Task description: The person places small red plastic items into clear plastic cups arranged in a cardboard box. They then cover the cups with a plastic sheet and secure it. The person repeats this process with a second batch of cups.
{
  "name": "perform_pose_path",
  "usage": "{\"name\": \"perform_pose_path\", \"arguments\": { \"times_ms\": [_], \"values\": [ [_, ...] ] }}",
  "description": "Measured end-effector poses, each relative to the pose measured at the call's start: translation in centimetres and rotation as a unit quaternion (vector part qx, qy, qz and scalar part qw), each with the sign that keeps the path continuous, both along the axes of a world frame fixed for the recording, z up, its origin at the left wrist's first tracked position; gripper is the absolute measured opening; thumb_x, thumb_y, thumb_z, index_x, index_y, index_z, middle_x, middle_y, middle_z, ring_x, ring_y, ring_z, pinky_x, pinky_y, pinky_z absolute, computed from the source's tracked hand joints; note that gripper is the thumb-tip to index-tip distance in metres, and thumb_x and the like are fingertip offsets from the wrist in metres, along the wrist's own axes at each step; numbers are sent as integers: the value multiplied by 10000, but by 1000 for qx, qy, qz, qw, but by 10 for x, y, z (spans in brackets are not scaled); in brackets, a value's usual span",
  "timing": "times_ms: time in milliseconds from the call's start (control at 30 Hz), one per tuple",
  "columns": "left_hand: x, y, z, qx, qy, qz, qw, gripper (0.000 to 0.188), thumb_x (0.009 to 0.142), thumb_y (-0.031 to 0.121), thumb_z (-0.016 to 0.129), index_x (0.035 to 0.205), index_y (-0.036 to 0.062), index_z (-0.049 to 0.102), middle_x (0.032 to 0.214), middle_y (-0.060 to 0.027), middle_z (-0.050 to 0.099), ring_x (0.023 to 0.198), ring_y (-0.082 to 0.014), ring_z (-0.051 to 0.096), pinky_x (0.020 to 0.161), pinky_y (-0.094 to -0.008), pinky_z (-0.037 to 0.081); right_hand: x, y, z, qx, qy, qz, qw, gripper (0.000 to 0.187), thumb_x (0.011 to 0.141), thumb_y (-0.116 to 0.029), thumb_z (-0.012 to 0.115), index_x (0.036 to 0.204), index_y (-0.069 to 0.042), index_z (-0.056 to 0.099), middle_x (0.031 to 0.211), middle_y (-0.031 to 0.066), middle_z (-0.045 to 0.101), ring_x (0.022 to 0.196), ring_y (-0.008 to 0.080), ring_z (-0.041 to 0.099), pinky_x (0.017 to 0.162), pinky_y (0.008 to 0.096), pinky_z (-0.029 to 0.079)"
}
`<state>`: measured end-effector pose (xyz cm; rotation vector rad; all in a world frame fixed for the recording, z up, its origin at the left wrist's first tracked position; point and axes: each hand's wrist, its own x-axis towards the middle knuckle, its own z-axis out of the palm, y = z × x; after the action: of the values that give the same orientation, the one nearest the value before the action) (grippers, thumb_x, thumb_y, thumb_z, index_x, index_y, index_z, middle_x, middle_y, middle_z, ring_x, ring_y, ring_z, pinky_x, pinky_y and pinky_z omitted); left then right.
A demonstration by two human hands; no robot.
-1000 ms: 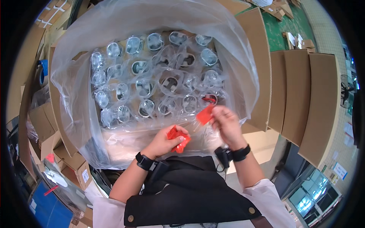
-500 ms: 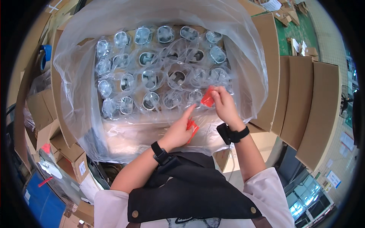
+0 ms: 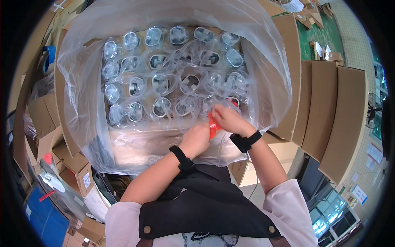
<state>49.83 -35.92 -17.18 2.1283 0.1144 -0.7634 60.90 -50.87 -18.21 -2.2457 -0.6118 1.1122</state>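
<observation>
My left hand (image 3: 196,140) is closed around the lower end of small red packets (image 3: 213,126) at the near side of a plastic-lined carton. The fingers of my right hand (image 3: 231,120) pinch the upper end of the red packets, close beside the left hand. How many packets lie between the hands is hidden. Just beyond my right hand, a bit of red shows in the mouth of a piston-like metal part (image 3: 233,100). Rows of similar round metal parts (image 3: 161,83), each wrapped in clear plastic, stand in the carton.
A clear plastic liner (image 3: 273,78) drapes over the walls of the cardboard carton (image 3: 293,94). Folded cardboard sheets (image 3: 341,119) stand at the right. Small open boxes (image 3: 76,173) and a blue surface (image 3: 47,220) lie at the left. A fan (image 3: 371,110) is at the far right.
My right hand has come back left and nearer from the corner part, leaving red in it. My left hand has closed, and both hands now meet at the red packets.
</observation>
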Motion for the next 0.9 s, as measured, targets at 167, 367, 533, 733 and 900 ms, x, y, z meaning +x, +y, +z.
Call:
{"name": "perform_pose_path", "arguments": {
  "times_ms": [167,367,533,733,900],
  "values": [
    [1,15,20,-16,-13,21,1000,268,754,-38,531,1012,-15,595,965,-241,644,942,-426,609,803,-488,480,6,17,12,33,-140,-42,989,179,853,-188,616,843,-12,651,838,217,662,809,396,646,720,453,505],
    [-11,25,29,-119,-30,96,988,231,820,5,574,1048,-9,607,943,-163,667,881,-358,632,792,-409,495,-4,26,-17,-181,-173,-5,968,211,797,-187,653,725,7,695,771,241,663,786,415,661,723,487,536],
    [-26,19,38,-425,109,351,827,233,936,187,632,1083,5,644,893,-25,668,802,-139,616,733,-284,493,-9,53,-37,-210,-192,-121,951,156,842,-88,556,819,3,680,877,273,676,828,417,681,736,495,552],
    [-31,56,37,-412,189,312,835,222,918,251,685,971,39,646,815,20,623,692,-49,548,618,-214,448,-16,42,25,-59,-123,-96,986,178,873,-158,629,816,-1,689,841,203,692,780,370,670,694,440,525],
    [-34,59,30,-354,122,283,883,237,895,278,709,934,58,630,731,43,578,621,-30,494,544,-212,410,-33,46,84,162,155,-179,958,179,881,-179,692,853,-3,707,726,31,657,610,131,560,566,302,441]
  ]
}}
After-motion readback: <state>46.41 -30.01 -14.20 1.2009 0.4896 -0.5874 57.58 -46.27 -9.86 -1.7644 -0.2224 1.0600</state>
